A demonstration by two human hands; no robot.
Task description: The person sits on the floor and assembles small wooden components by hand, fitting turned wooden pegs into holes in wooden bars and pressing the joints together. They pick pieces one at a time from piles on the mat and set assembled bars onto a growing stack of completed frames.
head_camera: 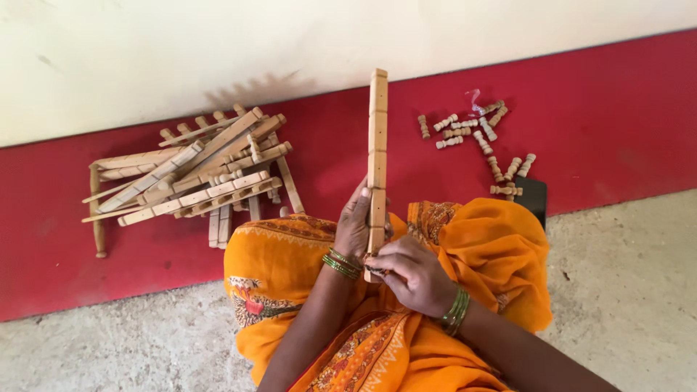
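Observation:
A long pale wooden bar (377, 131) with notches along it stands upright over my lap, its top reaching the white wall. My left hand (354, 223) grips its lower part from the left side. My right hand (411, 274) is closed around the bar's bottom end, fingers pressed against the wood. Both wrists carry green bangles. My lap is covered by orange patterned cloth (290, 261).
A heap of similar wooden bars and frame parts (196, 174) lies on the red floor strip to the left. Several small turned wooden pegs (475, 138) are scattered to the right, near a dark flat object (534, 197). Rough grey floor lies in front.

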